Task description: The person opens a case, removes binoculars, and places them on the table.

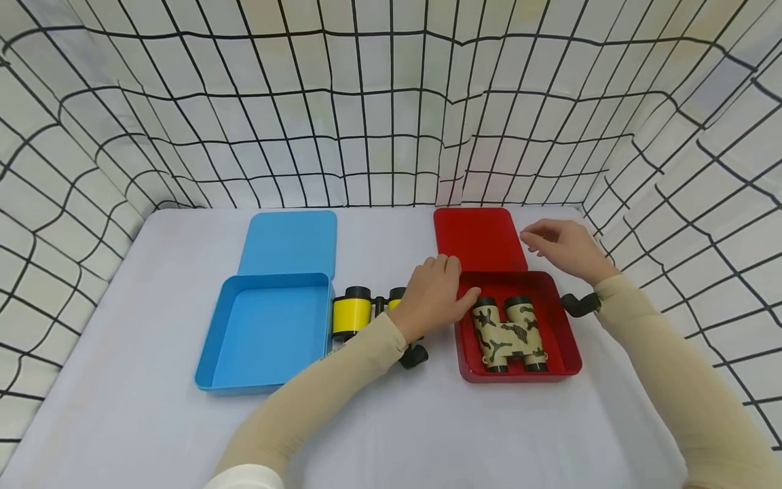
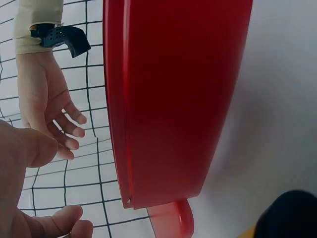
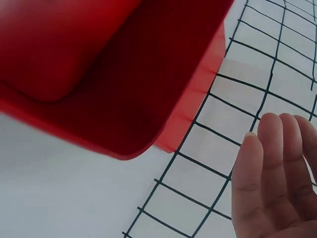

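Inside the red box lies a pair of camouflage binoculars, its eyepieces and lenses lengthwise to the box. My left hand is over the box's left wall, thumb reaching past the rim near the binoculars' top left barrel. Its fingers are loosely bent, and the left wrist view shows nothing between thumb and fingers beside the red wall. My right hand hovers right of the red lid, fingers relaxed and holding nothing; the right wrist view shows its fingers extended.
A blue box stands at left with its lid folded back. Between the boxes lie yellow and black binoculars, partly hidden under my left forearm. White cloth covers the table; a black grid wall surrounds the back and sides.
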Available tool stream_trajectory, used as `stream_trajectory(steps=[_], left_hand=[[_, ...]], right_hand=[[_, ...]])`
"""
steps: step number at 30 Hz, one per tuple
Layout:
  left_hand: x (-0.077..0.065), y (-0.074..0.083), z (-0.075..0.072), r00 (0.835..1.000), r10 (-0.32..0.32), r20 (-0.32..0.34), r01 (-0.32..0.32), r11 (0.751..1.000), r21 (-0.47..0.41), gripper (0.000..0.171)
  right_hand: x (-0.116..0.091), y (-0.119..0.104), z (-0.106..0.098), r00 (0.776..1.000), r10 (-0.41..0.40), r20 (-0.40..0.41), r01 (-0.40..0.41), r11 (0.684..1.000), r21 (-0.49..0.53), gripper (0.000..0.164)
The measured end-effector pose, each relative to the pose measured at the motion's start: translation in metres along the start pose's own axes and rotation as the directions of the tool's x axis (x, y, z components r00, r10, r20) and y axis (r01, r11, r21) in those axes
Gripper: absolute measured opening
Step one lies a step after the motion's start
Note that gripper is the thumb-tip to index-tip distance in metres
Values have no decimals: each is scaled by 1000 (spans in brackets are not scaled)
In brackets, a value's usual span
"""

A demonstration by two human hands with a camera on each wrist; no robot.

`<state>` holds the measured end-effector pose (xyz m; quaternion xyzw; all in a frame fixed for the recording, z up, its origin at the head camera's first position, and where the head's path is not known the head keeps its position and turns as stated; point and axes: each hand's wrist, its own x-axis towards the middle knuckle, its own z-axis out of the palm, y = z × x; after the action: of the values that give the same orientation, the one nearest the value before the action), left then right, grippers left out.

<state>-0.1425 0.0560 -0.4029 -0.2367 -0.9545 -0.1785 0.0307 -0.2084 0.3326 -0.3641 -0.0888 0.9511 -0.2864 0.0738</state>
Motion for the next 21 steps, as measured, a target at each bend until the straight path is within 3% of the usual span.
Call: stream_trajectory(steps=[5, 15, 21], left_hand=[[-11, 4, 4, 999, 32, -17, -30, 995, 92, 44], [-24, 10, 16, 1000, 24, 5, -24, 990, 137, 49], [-29, 11, 24, 1000, 18, -5, -17, 990, 138, 53]], right_hand=[[-13, -5, 3, 997, -67, -30, 65, 996, -65, 44], [-36, -11, 12, 977, -213, 2, 207, 951, -230, 33], [-49, -13, 21, 961, -275, 34, 273, 923, -272, 35]])
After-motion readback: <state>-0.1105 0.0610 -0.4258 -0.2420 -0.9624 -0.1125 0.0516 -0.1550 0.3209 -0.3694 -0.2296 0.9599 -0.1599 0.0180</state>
